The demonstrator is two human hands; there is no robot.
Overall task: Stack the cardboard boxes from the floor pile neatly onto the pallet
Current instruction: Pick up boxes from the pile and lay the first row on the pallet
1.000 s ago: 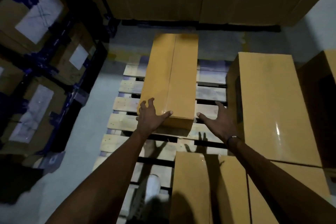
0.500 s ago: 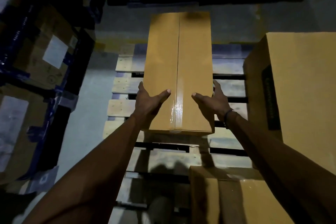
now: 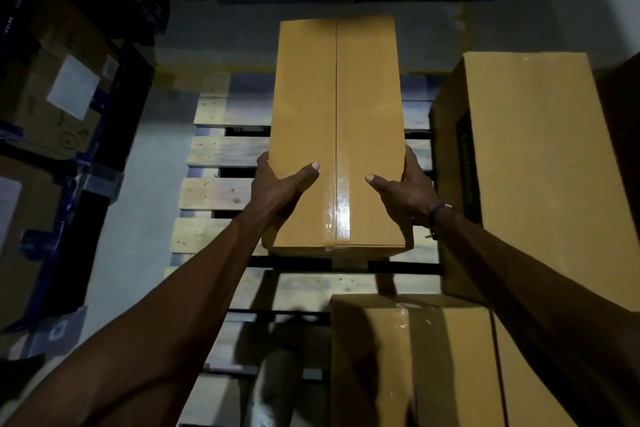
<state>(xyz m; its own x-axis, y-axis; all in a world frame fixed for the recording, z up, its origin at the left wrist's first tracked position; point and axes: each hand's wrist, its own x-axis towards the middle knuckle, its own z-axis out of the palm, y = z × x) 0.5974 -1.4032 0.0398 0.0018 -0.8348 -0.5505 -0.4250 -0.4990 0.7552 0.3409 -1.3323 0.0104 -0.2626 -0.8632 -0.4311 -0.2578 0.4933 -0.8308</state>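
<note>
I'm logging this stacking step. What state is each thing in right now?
Long box: sealed with tape, lying lengthwise over the pallet, gripped at both sides.
Left hand: grips the box's left side.
Right hand: grips its right side.
Pallet: partly loaded, slats bare on the left.
Right box: closed, on the pallet.
Near box: taped shut.

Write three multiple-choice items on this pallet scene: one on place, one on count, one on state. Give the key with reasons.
1. Where does the long box held by both hands sit?
A. lengthwise across the pallet slats
B. on the floor by the rack
C. on top of the right-hand box

2. How many other tan boxes stand on the pallet's right and near side?
A. none
B. two
C. five

3. How does the left hand meet the box?
A. hovering clear
B. thumb on top, fingers down the side
C. flat under it

Key: 1 A, slats show either side; 2 B, the right box and near box; 3 B, thumb lies on top.
</note>
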